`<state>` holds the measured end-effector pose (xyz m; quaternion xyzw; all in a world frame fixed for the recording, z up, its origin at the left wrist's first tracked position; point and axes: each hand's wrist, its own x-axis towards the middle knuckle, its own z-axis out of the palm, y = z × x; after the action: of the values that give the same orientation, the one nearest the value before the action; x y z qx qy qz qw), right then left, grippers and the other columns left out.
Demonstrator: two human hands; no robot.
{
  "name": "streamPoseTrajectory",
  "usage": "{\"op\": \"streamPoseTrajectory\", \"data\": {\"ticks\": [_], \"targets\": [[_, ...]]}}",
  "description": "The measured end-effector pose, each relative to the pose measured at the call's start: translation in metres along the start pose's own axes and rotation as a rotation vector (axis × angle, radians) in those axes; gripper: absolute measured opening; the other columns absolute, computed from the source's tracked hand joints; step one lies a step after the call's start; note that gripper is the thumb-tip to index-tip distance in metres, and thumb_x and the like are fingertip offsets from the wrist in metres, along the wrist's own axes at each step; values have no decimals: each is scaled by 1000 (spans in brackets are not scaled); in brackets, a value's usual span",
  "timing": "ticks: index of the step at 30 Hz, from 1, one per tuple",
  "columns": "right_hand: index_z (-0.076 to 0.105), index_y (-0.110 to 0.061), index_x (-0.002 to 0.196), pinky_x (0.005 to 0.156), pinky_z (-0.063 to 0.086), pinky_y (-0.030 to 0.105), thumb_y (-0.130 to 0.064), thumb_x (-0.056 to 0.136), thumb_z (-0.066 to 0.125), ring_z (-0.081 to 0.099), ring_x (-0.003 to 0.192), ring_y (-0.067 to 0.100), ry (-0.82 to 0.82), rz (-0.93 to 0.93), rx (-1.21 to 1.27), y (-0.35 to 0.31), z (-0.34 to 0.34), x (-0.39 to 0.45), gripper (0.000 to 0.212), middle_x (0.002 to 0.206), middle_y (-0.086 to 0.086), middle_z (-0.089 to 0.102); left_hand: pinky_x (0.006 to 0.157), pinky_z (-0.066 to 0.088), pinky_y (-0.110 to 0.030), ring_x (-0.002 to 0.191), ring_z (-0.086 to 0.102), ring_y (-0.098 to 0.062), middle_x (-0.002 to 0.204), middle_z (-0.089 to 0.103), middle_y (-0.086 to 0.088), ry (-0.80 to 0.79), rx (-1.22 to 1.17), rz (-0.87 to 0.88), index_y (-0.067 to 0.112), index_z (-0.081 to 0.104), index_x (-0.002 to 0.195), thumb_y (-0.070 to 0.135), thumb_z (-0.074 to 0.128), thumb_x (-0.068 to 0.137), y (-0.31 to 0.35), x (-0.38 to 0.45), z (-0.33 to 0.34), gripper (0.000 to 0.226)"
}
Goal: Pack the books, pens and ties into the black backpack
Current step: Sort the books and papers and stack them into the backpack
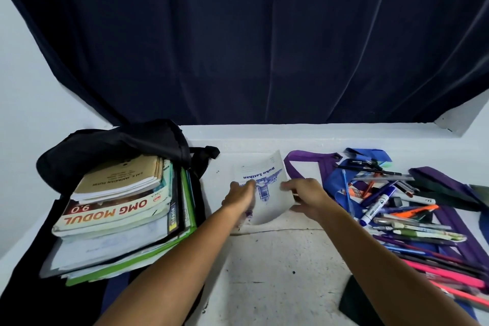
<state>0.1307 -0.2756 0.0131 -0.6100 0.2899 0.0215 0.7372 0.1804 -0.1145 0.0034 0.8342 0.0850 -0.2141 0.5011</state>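
While lifted, exercise book [267, 188], both hands' fingers [287, 186] pinching its sides

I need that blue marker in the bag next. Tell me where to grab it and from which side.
Grip the blue marker at the middle of its barrel, coming from above with the right hand. It lies on top of the pen pile, slanted, cap end toward you, so its upper side is clear. Both hands are now on the white exercise book, so set that down first.

both arms stretch forward; left hand [239, 193] and right hand [307, 194] grip the exercise book [267, 188] at its side edges.
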Motion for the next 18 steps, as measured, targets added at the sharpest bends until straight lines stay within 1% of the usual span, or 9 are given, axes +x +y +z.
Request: {"op": "streamPoseTrajectory", "data": {"ticks": [2,5,6,7,9,10,12,15,18], "targets": [[61,-2,112,65,57,37,4,87,59,64,90,29,-109,-6,-154,-2,7,-6,26,104,14,68,95,42,-37,119,48,-33,132,51,-17,-14,-34,0,6,40,136,48,44,95,2,-2,-3,58],[51,-5,125,61,60,41,16,86,47,64,94,33,-140,-42,-147,-9,11,-11,44,116,17,63,65,40,-28,92,57,-29,107,58,-14,-52,-13,31,4,49,125,43,44,97,10,-8,-10,48],[52,-5,125,63,60,42,18,86,44,64,93,34,-145,-63,-112,-14,12,-14,46,116,18,63,61,38,-28,85,58,-28,99,59,-12,-55,37,70,4,51,120,42,44,98,16,-13,-15,45],[55,-5,121,65,61,42,19,86,42,65,92,34,-162,-84,-80,-18,12,-15,45,114,18,64,65,39,-29,87,58,-26,98,59,-10,-40,93,129,6,52,120,43,45,98,23,-17,-21,43],[60,-8,111,67,61,41,20,87,39,66,90,32,-205,-128,-21,-32,12,-20,43,108,15,66,85,43,-32,105,56,-24,116,58,-8,23,161,287,11,49,129,45,48,98,39,-27,-41,46],[61,-7,110,65,61,39,20,86,38,66,89,31,-225,-143,11,-42,14,-26,43,107,15,67,92,44,-32,108,56,-23,120,58,-6,68,154,374,14,49,131,46,50,97,47,-34,-57,47],[60,-5,117,60,61,36,21,86,36,67,90,31,-271,-163,86,-58,18,-31,47,110,16,67,92,46,-30,99,60,-21,112,63,-1,246,138,537,20,54,125,45,55,94,59,-46,-99,40],[60,-6,120,65,60,34,19,87,37,69,95,30,-368,-179,137,-76,28,-39,48,111,13,70,92,50,-39,99,62,-25,110,68,-3,556,235,777,21,62,114,46,58,88,57,-45,-174,35],[62,-7,118,72,60,33,16,88,36,71,94,26,-514,-150,134,-82,50,-46,46,111,11,72,89,51,-45,103,60,-30,106,68,-8,649,439,861,14,64,114,42,54,93,36,-30,-245,37]]}}
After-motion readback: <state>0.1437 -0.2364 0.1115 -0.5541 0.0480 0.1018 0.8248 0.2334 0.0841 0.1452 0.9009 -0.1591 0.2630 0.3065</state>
